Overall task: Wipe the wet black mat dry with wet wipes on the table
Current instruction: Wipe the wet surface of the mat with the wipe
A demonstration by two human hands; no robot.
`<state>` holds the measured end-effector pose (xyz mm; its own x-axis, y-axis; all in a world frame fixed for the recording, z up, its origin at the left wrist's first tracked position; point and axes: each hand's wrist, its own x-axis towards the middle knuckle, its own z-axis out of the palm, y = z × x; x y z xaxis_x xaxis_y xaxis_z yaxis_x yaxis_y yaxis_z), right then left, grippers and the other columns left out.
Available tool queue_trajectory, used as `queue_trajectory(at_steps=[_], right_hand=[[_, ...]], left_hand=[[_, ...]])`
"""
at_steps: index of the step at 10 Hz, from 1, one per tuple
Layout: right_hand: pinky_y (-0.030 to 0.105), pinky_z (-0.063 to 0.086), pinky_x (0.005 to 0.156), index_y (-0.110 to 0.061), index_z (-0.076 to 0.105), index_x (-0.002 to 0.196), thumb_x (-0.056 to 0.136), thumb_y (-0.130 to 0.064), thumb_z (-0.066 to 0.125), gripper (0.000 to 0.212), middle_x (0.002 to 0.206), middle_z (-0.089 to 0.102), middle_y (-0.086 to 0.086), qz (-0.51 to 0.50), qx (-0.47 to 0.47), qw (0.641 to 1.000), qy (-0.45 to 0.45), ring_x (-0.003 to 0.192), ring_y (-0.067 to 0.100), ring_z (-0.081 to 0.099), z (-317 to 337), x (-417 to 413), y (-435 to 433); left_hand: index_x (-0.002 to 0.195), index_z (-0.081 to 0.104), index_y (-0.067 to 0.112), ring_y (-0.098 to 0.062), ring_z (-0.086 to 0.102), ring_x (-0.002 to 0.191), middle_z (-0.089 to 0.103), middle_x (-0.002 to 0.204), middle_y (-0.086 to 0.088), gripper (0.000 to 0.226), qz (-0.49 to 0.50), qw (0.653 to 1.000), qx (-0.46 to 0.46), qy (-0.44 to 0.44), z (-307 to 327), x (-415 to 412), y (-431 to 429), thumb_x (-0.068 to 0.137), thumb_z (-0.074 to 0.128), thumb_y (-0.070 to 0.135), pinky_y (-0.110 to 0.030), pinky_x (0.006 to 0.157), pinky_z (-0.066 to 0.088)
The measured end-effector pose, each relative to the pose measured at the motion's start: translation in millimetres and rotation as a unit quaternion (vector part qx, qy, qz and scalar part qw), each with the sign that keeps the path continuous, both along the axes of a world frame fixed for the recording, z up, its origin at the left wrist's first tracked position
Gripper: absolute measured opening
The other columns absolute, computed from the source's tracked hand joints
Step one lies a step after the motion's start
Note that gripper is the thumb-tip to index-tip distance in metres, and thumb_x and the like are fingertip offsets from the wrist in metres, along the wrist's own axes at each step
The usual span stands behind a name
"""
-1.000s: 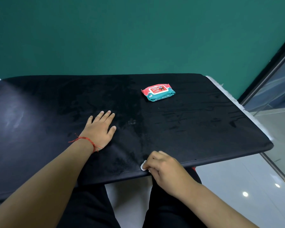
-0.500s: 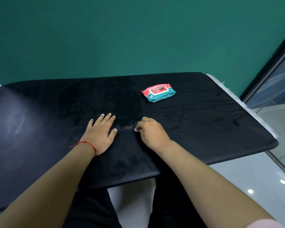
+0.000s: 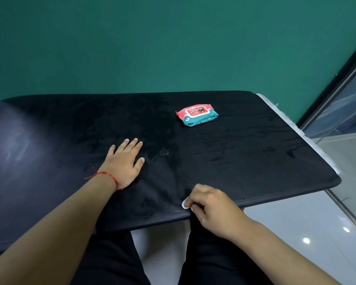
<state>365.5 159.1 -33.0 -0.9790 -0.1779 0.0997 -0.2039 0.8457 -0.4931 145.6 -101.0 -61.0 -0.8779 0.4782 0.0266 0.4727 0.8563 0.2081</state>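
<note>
The right hand (image 3: 212, 208), fingers curled round a small crumpled white wet wipe (image 3: 185, 204), holds it on the near edge of the wide black fabric mat (image 3: 245, 151), which is blotched with darker damp streaks, while the left hand (image 3: 124, 161) lies flat on it.

A black cloth mat (image 3: 245, 161) with a short, velvety nap reads matt across most of its face, with darker wet-looking streaks and blotches to the right and a pale sheen at the left. The red-and-teal wet-wipes pack (image 3: 197, 114) is glossy plastic film, crinkled at its ends. The small white wipe wad (image 3: 185, 204) looks soft and fibrous. A fuzzy white fringe (image 3: 317, 149) edges the mat's right side. The pale floor tiles (image 3: 296, 223) are polished, mirroring lights; the green wall (image 3: 173, 48) is flat matt.
</note>
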Motion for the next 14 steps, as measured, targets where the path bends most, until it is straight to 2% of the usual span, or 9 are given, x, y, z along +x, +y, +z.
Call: queue_trajectory(at_steps=[2, 3, 4, 6, 7, 8, 9, 10, 14], right_hand=[[0.019, 0.051, 0.072, -0.027, 0.080, 0.087, 0.093, -0.007, 0.073, 0.022, 0.083, 0.076, -0.005, -0.094, -0.222, 0.956, -0.169, 0.073, 0.004, 0.070, 18, 6, 13], [0.018, 0.046, 0.067, -0.021, 0.079, 0.086, 0.090, -0.004, 0.072, 0.019, 0.077, 0.076, 0.000, -0.147, -0.254, 0.939, -0.181, 0.065, 0.005, 0.065, 22, -1, 22], [0.020, 0.046, 0.062, -0.024, 0.077, 0.082, 0.089, -0.009, 0.072, 0.017, 0.072, 0.074, -0.008, -0.179, -0.192, 0.954, -0.148, 0.060, 0.001, 0.063, 21, -11, 28], [0.030, 0.052, 0.064, -0.024, 0.070, 0.089, 0.096, -0.029, 0.048, 0.024, 0.093, 0.058, -0.012, -0.066, 0.071, 0.992, 0.086, 0.076, 0.013, 0.058, -5, -5, 15], [0.030, 0.052, 0.065, -0.021, 0.072, 0.092, 0.099, -0.015, 0.063, 0.013, 0.097, 0.057, -0.011, -0.033, 0.101, 0.987, 0.118, 0.077, 0.014, 0.052, -12, 5, 15], [0.024, 0.051, 0.071, -0.024, 0.077, 0.101, 0.095, -0.009, 0.071, 0.016, 0.100, 0.058, -0.014, -0.018, 0.084, 0.992, 0.098, 0.080, 0.011, 0.051, -7, 16, 18], [0.018, 0.047, 0.075, -0.030, 0.077, 0.105, 0.103, -0.034, 0.064, 0.014, 0.099, 0.056, -0.018, -0.029, 0.040, 0.997, 0.063, 0.084, 0.006, 0.052, -1, 21, 17], [0.019, 0.045, 0.072, -0.033, 0.078, 0.098, 0.098, -0.039, 0.073, 0.008, 0.095, 0.058, -0.018, -0.051, 0.025, 0.998, 0.041, 0.083, 0.003, 0.055, 0, 11, 18], [0.035, 0.057, 0.081, -0.028, 0.085, 0.099, 0.091, -0.021, 0.084, 0.011, 0.091, 0.067, -0.012, -0.093, -0.050, 0.994, 0.041, 0.082, 0.008, 0.065, 1, -101, 40]], left_hand=[[0.168, 0.017, 0.030, -0.013, 0.003, 0.162, 0.009, 0.175, 0.011, 0.063, 0.001, 1.000, -0.004, 0.006, 0, -1, 0, 0.109, 0.027, 0.051, -0.051, 0.130, 0.007], [0.168, 0.017, 0.030, -0.013, 0.003, 0.162, 0.009, 0.175, 0.011, 0.064, 0.000, 1.000, -0.006, 0.008, -2, 0, -1, 0.109, 0.026, 0.052, -0.051, 0.130, 0.007], [0.168, 0.017, 0.030, -0.013, 0.002, 0.162, 0.009, 0.175, 0.011, 0.064, -0.001, 1.000, -0.005, 0.007, -2, -1, -1, 0.109, 0.026, 0.052, -0.052, 0.130, 0.007], [0.168, 0.016, 0.030, -0.013, 0.002, 0.162, 0.009, 0.175, 0.011, 0.064, -0.002, 1.000, -0.002, 0.005, -2, -2, -1, 0.109, 0.027, 0.052, -0.052, 0.130, 0.007], [0.168, 0.016, 0.030, -0.013, 0.002, 0.162, 0.009, 0.175, 0.011, 0.064, 0.000, 1.000, -0.004, 0.006, -2, -2, -1, 0.109, 0.027, 0.052, -0.051, 0.130, 0.007], [0.168, 0.016, 0.030, -0.014, 0.002, 0.162, 0.008, 0.175, 0.011, 0.064, -0.001, 1.000, -0.003, 0.006, -2, -2, -1, 0.109, 0.027, 0.052, -0.052, 0.130, 0.007], [0.168, 0.015, 0.031, -0.013, 0.002, 0.162, 0.008, 0.175, 0.011, 0.064, -0.001, 1.000, -0.002, 0.005, -3, -2, -1, 0.109, 0.026, 0.053, -0.052, 0.131, 0.007], [0.168, 0.016, 0.031, -0.013, 0.002, 0.162, 0.008, 0.175, 0.011, 0.064, -0.001, 1.000, -0.001, 0.006, -3, -3, -2, 0.109, 0.026, 0.053, -0.052, 0.131, 0.007], [0.168, 0.016, 0.031, -0.012, 0.001, 0.162, 0.008, 0.175, 0.012, 0.064, 0.002, 1.000, 0.004, 0.006, -3, -1, -1, 0.108, 0.027, 0.052, -0.051, 0.131, 0.006]])
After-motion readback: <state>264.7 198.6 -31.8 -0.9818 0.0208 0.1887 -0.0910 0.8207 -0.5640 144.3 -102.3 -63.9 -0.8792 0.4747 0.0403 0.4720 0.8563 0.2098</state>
